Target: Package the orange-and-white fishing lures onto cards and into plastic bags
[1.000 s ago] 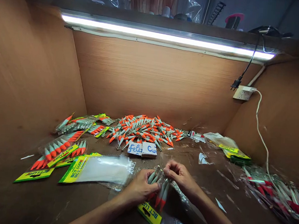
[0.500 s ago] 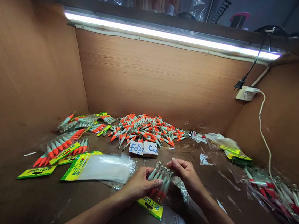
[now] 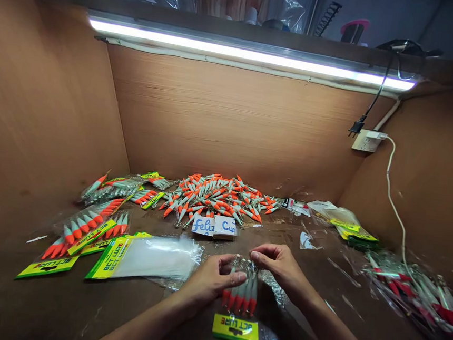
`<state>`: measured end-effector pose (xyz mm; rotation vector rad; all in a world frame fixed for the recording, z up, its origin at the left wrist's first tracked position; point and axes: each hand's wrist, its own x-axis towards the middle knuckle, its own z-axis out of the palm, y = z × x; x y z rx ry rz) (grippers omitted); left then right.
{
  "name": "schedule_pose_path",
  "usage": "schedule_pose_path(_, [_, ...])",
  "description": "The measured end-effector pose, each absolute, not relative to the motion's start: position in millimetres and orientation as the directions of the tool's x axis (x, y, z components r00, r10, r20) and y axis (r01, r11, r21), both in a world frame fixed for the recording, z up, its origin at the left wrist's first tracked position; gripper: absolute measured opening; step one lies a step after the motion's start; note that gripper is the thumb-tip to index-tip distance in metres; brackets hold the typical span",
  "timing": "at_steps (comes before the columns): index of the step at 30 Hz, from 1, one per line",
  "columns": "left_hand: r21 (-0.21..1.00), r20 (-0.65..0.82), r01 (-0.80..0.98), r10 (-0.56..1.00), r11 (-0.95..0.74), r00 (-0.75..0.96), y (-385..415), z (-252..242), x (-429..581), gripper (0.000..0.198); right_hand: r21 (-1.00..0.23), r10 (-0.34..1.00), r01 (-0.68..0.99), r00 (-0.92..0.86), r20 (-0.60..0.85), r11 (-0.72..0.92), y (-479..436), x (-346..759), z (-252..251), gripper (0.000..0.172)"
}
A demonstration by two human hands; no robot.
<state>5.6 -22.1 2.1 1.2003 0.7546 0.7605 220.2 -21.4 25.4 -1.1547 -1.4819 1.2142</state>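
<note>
My left hand (image 3: 209,279) and my right hand (image 3: 277,267) both pinch the top of a clear bag of lures (image 3: 241,298) with a yellow-green header card (image 3: 236,329) at its lower end. Several white lures with orange tips hang side by side inside it, hooks up by my fingers. A stack of empty clear bags (image 3: 147,258) with yellow headers lies just left of my left hand. A heap of loose orange and white lures (image 3: 216,198) sits at the back of the brown table.
Filled lure packs (image 3: 82,229) lie at the left. Two white cards with blue writing (image 3: 214,226) sit in front of the heap. More bagged lures (image 3: 414,292) are at the right, flat bags (image 3: 344,222) behind them. Wooden walls enclose three sides; a white cable (image 3: 395,206) hangs on the right.
The bag has swung from slanted to upright, its header card now level below my hands. The lures hang straight. My hands stayed close together at the bag's top.
</note>
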Motion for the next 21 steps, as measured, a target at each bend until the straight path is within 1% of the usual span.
schedule_pose_path(2, [0.961,-0.106,-0.173,0.864,0.217,0.492,-20,4,6,0.07,-0.987,0.975,0.139,-0.214,0.054,0.085,-22,220,24,0.035])
schedule_pose_path(5, [0.962,-0.087,-0.199,0.897,0.189,0.433,-15,4,5,0.061,-0.982,0.957,0.173,-0.29,0.022,0.075,-22,219,18,0.037])
schedule_pose_path(7, [0.977,-0.063,-0.162,0.909,0.141,0.412,-11,2,4,0.056,-0.959,0.966,0.261,-0.255,0.045,0.114,-23,217,13,0.037])
schedule_pose_path(8, [0.983,-0.056,-0.138,0.914,0.12,0.401,-10,1,4,0.055,-0.928,0.975,0.328,-0.192,0.116,0.175,-24,215,12,0.035])
schedule_pose_path(9, [0.988,-0.046,-0.116,0.923,0.098,0.383,-9,-1,4,0.056,-0.874,0.964,0.407,-0.114,0.239,0.265,-26,213,12,0.033])
schedule_pose_path(10, [0.993,-0.035,-0.096,0.932,0.075,0.36,-7,-2,3,0.057,-0.79,0.918,0.491,-0.052,0.394,0.367,-28,211,13,0.032])
schedule_pose_path(11, [0.996,-0.022,-0.076,0.941,0.051,0.338,-7,-3,3,0.059,-0.682,0.841,0.567,-0.035,0.54,0.462,-30,207,15,0.032])
schedule_pose_path(12, [0.999,-0.003,-0.049,0.946,0.02,0.325,-7,-3,4,0.06,-0.56,0.758,0.625,-0.078,0.648,0.544,-33,202,18,0.033])
schedule_pose_path(13, [1.0,0.025,-0.014,0.946,-0.021,0.323,-7,-3,4,0.059,-0.44,0.691,0.662,-0.167,0.703,0.607,-35,197,21,0.033])
schedule_pose_path(14, [0.997,0.061,0.027,0.943,-0.074,0.327,-8,-2,3,0.056,-0.336,0.651,0.681,-0.273,0.709,0.651,-36,191,26,0.033])
schedule_pose_path(16, [0.973,0.144,0.122,0.927,-0.197,0.346,-12,1,3,0.047,-0.184,0.636,0.711,-0.444,0.631,0.679,-38,179,33,0.031])
schedule_pose_path(18, [0.924,0.22,0.226,0.912,-0.309,0.346,-17,5,1,0.04,-0.082,0.662,0.752,-0.516,0.543,0.654,-37,170,38,0.026])
schedule_pose_path(21, [0.853,0.275,0.342,0.897,-0.394,0.346,-23,8,-2,0.031,0.015,0.688,0.783,-0.556,0.468,0.622,-35,165,38,0.017])
